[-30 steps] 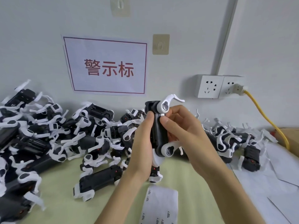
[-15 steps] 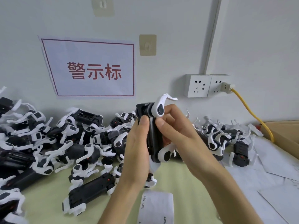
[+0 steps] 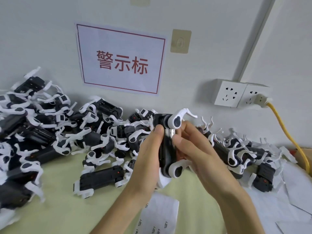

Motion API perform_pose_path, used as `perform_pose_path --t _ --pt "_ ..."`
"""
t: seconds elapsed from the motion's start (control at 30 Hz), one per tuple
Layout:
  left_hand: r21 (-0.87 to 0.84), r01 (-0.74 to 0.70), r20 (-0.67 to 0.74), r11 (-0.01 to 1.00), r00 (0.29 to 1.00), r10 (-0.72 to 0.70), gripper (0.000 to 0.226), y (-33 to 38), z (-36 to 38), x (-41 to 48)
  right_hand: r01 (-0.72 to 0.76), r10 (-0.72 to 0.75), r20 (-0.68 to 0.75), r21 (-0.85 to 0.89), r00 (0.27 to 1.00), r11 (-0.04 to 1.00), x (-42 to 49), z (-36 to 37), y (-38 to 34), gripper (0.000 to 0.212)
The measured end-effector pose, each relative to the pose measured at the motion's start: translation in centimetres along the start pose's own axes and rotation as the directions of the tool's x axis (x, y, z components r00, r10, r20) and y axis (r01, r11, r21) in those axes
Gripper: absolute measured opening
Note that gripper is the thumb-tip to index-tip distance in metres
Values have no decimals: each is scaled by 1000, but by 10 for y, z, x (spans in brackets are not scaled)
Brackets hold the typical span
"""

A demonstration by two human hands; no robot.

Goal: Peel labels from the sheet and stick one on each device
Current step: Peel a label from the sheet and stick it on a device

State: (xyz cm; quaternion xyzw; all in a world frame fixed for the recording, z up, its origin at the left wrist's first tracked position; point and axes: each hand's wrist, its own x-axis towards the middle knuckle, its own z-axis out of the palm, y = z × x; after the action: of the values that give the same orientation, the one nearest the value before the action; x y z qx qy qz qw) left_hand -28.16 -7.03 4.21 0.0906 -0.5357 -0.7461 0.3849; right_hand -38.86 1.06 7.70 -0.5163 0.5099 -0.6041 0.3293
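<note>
Device (image 3: 166, 149) held upright before piled devices (image 3: 50, 132), label sheet (image 3: 160, 215) below

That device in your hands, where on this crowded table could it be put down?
Bare green tabletop lies at front left, between the left device pile, the lone flat device and the label sheet. The wall side is packed with devices; the right pile spills onto loose white sheets. Both hands, left and right, hold the device.
</note>
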Motion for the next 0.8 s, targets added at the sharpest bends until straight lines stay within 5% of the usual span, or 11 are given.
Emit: perform_pose_path --t 0.33,0.53,0.67,0.8 --pt "51 8 87 999 996 -12 47 27 -4 -14 67 -67 20 4 998 998 8 5 -6 88" --pt "57 19 108 998 994 -25 44 33 -3 -18 60 -58 102 -8 993 998 -2 0 -16 56" --pt "16 98 52 995 994 -99 41 40 -7 -16 32 -13 96 -206 995 978 -12 -10 -30 14" --pt "-55 195 -14 979 980 -196 55 47 -16 -9 -69 46 -55 -553 997 830 -24 -36 -47 28"
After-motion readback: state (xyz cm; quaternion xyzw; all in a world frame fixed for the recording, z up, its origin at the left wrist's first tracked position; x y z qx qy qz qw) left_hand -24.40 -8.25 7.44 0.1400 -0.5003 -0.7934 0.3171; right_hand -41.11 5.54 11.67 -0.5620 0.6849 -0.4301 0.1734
